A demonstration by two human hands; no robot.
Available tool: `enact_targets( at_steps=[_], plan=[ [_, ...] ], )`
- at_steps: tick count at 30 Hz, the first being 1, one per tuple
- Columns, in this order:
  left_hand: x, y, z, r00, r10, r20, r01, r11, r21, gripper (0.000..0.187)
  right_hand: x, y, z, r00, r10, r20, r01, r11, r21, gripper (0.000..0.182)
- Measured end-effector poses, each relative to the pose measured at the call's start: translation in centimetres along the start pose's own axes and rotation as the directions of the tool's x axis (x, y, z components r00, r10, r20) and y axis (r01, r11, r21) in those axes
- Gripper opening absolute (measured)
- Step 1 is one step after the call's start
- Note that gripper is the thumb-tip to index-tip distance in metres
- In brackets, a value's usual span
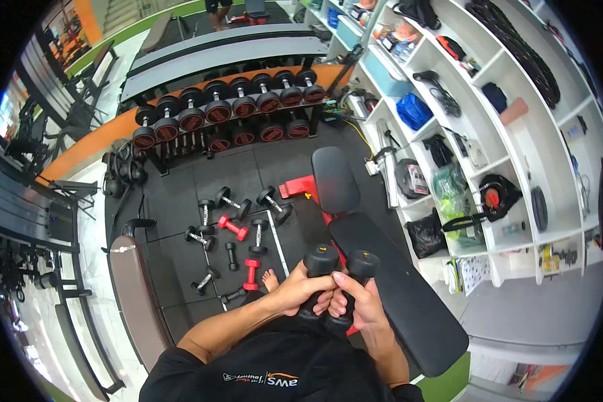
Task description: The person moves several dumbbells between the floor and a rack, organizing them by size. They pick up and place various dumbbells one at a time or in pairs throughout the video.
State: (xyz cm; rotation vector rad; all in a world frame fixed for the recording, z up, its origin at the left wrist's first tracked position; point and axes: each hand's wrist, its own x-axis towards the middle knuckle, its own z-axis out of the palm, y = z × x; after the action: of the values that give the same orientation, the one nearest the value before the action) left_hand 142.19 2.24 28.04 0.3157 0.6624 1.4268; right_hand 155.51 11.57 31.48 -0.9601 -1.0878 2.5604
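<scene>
Two small black dumbbells are held upright side by side in front of my chest. My left hand (363,301) is closed around the right-hand dumbbell (363,262), and my right hand (308,292) is closed around the left-hand dumbbell (321,258). The hands touch each other between the two handles. Each upper head shows a yellow mark on its end; the lower heads are partly hidden by my fingers and black shirt. Just beyond and to the right of my hands lies the black padded bench (409,301), its backrest (335,179) raised at the far end.
Several dumbbells, including a red dumbbell (232,228), lie on the black mat left of my hands. Behind them stands a dumbbell rack (228,57). White shelves (509,228) with bags and gear line the right. A brown padded bench (135,295) is at left. A person's legs (218,17) show at the back.
</scene>
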Motion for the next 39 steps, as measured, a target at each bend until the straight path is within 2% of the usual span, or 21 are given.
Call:
enact_targets(
  at_steps=[4, 7, 10, 13, 18, 22, 27, 32, 39],
  plan=[
    [1.6, 2.3, -1.1, 0.995, 0.085, -0.044, -0.086, 0.996, -0.002, 0.02, 3.6, -2.1, 0.6, 0.997, 0.058, 0.051, -0.057, 0.998, -0.022, 0.017],
    [3.2, 4.4, -1.8, 0.987, 0.09, -0.131, -0.09, 0.996, 0.001, 0.017, 6.6, -3.8, 0.6, 0.993, 0.085, 0.084, -0.081, 0.996, -0.041, 0.016],
    [5.8, 5.9, -3.5, 0.985, 0.12, -0.124, -0.117, 0.993, 0.034, 0.015, 9.9, -5.8, 0.4, 0.988, 0.101, 0.114, -0.098, 0.995, -0.032, 0.015],
    [9.3, 8.4, -3.9, 0.983, 0.128, -0.131, -0.131, 0.991, -0.011, 0.012, 13.5, -9.4, -0.1, 0.982, 0.1, 0.161, -0.095, 0.995, -0.04, 0.015],
    [16.4, 13.5, -3.6, 0.982, 0.162, -0.1, -0.156, 0.986, 0.066, 0.011, 19.4, -15.6, -2.0, 0.964, 0.053, 0.259, -0.046, 0.998, -0.032, 0.014],
    [22.3, 17.1, -2.4, 0.984, 0.158, -0.076, -0.15, 0.983, 0.106, 0.011, 22.3, -20.5, -3.7, 0.974, 0.019, 0.227, -0.024, 1.0, 0.02, 0.013],
    [28.4, 18.5, -1.8, 0.992, 0.085, -0.089, -0.078, 0.994, 0.079, 0.016, 25.1, -24.1, -6.9, 0.989, 0.048, 0.143, -0.056, 0.997, 0.05, 0.013],
    [32.0, 18.7, -2.4, 0.996, 0.048, -0.077, -0.043, 0.997, 0.063, 0.018, 26.5, -26.6, -8.2, 0.991, 0.008, 0.134, -0.015, 0.998, 0.053, 0.016],
    [34.4, 21.7, -2.0, 0.993, 0.082, -0.081, -0.075, 0.993, 0.096, 0.018, 29.2, -29.2, -8.2, 0.988, 0.0, 0.154, -0.01, 0.998, 0.061, 0.017]
  ],
)
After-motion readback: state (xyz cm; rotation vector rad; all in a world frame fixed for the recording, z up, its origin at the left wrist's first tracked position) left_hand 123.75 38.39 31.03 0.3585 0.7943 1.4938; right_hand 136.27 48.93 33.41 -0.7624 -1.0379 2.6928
